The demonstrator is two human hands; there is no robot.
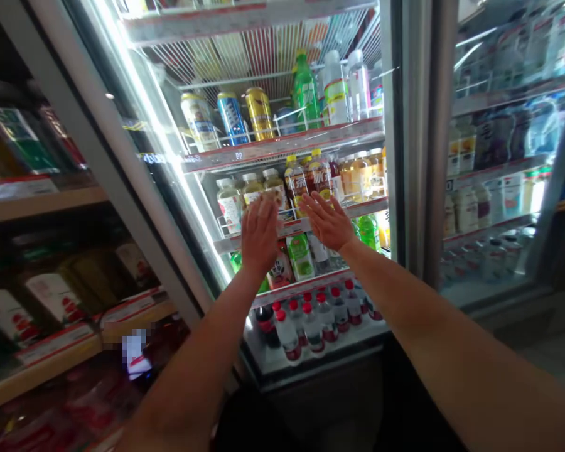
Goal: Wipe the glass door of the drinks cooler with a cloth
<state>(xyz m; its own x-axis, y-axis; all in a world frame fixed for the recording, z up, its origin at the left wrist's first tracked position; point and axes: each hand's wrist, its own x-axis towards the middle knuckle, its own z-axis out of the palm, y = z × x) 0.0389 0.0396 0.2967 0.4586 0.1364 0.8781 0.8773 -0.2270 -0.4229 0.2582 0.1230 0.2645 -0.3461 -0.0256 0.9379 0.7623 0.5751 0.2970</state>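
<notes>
Both my arms reach into an open drinks fridge. My left hand [260,233] is held up with fingers stretched out, palm toward the shelf, in front of pale bottles [230,202]. My right hand [327,221] is likewise flat and spread, just before the yellow-capped tea bottles [297,179]. Neither hand holds anything. Between and below them runs the red-edged shelf rail [292,227]. Under it stand green and white bottles [300,255], and lower down several red-capped bottles [311,323].
The fridge's glass door [136,163] stands swung open to the left. Cans [258,113] and tall bottles [336,91] fill the upper shelf. A closed cooler door [499,157] is on the right. Wooden shelves with packaged goods [51,295] stand at the left.
</notes>
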